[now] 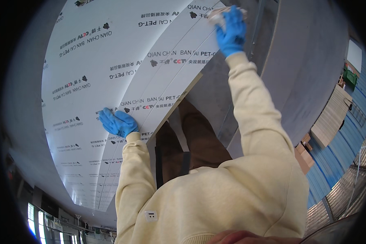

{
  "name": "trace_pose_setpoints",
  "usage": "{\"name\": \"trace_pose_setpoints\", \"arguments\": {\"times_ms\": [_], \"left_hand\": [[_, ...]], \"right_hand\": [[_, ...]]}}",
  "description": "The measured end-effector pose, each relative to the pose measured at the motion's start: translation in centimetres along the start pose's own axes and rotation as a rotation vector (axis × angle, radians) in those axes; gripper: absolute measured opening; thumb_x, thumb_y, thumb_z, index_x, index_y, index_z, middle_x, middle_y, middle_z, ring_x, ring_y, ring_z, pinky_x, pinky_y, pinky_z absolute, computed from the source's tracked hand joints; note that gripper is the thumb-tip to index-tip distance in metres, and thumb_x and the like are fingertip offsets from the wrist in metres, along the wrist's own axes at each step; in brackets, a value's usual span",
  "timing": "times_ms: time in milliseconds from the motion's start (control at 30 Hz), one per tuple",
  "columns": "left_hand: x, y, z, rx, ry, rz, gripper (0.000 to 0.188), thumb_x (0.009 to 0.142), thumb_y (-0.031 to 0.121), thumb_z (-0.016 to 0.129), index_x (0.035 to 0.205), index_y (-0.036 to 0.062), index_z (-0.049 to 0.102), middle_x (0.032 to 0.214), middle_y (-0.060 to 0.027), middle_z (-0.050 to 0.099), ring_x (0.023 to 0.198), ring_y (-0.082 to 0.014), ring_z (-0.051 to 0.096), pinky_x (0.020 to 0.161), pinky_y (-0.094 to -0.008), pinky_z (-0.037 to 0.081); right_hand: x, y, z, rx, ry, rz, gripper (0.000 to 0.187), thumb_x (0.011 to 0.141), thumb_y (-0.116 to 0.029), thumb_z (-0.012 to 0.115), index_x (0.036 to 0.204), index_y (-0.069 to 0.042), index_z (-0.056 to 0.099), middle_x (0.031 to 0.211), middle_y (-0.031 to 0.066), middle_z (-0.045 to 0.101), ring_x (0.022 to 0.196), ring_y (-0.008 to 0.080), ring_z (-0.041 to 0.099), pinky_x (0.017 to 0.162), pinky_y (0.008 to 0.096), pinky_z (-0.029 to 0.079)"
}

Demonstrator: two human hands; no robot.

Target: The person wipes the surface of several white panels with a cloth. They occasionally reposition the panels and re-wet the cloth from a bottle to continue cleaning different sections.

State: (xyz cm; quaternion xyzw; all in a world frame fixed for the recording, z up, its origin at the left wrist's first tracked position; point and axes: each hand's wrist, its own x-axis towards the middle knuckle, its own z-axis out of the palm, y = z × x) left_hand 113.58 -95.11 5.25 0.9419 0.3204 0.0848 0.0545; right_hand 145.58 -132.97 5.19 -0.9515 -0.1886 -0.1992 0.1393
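A large white film-covered panel [91,57], printed all over, spreads before me. Two thin grooves run along its near strip [166,81], close to the edge. My left hand [118,123], in a blue glove, lies flat on this strip with the fingers stretched out. Farther off at the right, my right hand [233,34], gloved the same way, has its fingers bent over a crumpled pale pinkish cloth [217,16]. The cloth rests at the far right end of the strip; the hand hides part of it.
My legs [199,130] stand below the panel's near edge. Stacked boards [331,116] lean by a blue corrugated wall [333,162] at the right, with a green container [349,78] beyond. Windows [36,221] show at the lower left.
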Motion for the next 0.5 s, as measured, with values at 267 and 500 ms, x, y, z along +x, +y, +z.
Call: {"name": "trace_pose_setpoints", "arguments": {"times_ms": [267,500], "left_hand": [[-0.2,0.1,-0.3,0.043,0.032,0.015,0.056,0.103,0.038,0.042,0.142,0.0002,0.057,0.149,-0.0233,0.053,0.142,-0.0402,0.045,0.119,-0.0525,0.031],[-0.2,-0.2,0.1,-0.022,0.041,0.009,0.055,0.102,0.037,0.045,0.141,0.0003,0.058,0.148,-0.0246,0.054,0.142,-0.0422,0.044,0.120,-0.0526,0.030]], "right_hand": [[-5.6,-8.1,-1.7,0.116,-0.026,0.079,0.045,0.079,-0.022,0.080,0.120,-0.008,0.068,0.149,0.0200,0.053,0.136,0.0452,0.049,0.112,0.0560,0.041],[-0.5,2.4,3.3,0.019,0.065,0.196,0.054,0.082,-0.020,0.079,0.131,-0.006,0.061,0.151,0.0214,0.052,0.135,0.0459,0.051,0.113,0.0536,0.040]]}}
